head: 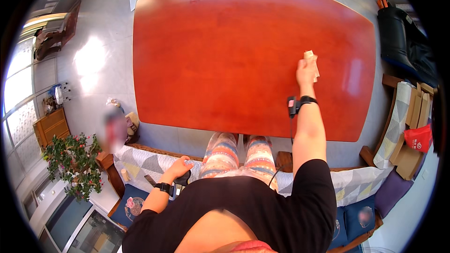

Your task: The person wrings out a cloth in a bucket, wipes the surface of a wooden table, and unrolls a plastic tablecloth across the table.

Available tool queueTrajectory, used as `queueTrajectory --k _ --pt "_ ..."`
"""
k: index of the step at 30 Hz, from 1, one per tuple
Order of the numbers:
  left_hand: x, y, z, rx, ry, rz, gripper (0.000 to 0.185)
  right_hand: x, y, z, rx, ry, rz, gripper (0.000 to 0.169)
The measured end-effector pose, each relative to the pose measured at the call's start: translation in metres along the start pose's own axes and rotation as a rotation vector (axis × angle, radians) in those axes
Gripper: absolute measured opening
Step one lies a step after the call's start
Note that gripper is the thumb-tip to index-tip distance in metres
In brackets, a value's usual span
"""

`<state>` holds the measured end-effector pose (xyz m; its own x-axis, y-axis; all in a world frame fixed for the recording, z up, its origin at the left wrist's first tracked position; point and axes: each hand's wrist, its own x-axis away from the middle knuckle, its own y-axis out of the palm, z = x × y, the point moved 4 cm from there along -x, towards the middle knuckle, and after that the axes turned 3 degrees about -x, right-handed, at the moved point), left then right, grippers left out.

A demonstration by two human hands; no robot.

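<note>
My right hand [306, 70] is out over the right part of a glossy red-brown wooden table [225, 59]. It grips a pale, folded cloth or paper wipe [309, 54], whose ends stick out past the fingers against the tabletop. My left hand [180, 167] hangs low beside my body, off the table and above the quilted sofa cover [140, 161]. Its fingers are loosely bent and apart, with nothing seen in them. Each wrist wears a black strap; a small device [292, 106] with a cable sits at the right one.
A wooden sofa runs behind me, with blue cushions [359, 214]. Flattened cardboard [407, 158] and a red bag [418, 138] lie at right. Beyond the table's right edge stands a black padded chair [400, 38]. A flowering plant [75, 165] and a blurred figure [114, 130] are at left.
</note>
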<state>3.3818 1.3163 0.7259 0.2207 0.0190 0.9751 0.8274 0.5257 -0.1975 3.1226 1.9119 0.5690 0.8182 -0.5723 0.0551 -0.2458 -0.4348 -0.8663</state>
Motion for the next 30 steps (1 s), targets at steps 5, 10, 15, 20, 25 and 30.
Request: queueTrajectory --k 5,10,15,20,25,30 --pt "-0.002 0.003 -0.022 0.155 0.002 0.05 0.05 0.101 0.077 -0.117 0.154 -0.167 -0.224 0.083" --pt "-0.009 -0.001 -0.036 0.211 -0.074 0.007 0.048 0.189 0.107 -0.22 -0.033 -0.699 -0.621 0.076" --pt "-0.026 0.009 -0.067 0.295 -0.086 0.018 0.046 0.107 0.073 -0.139 0.232 -0.585 -0.404 0.072" --pt "-0.037 0.006 -0.065 0.338 -0.106 -0.03 0.036 0.016 -0.001 0.021 0.323 0.142 -0.149 0.083" --pt "-0.032 -0.005 -0.05 0.331 -0.188 -0.089 0.039 0.036 0.043 -0.065 0.114 0.079 -0.163 0.085" --pt "-0.028 -0.006 -0.026 0.448 -0.22 -0.019 0.031 0.104 0.052 -0.125 0.084 -0.526 -0.552 0.084"
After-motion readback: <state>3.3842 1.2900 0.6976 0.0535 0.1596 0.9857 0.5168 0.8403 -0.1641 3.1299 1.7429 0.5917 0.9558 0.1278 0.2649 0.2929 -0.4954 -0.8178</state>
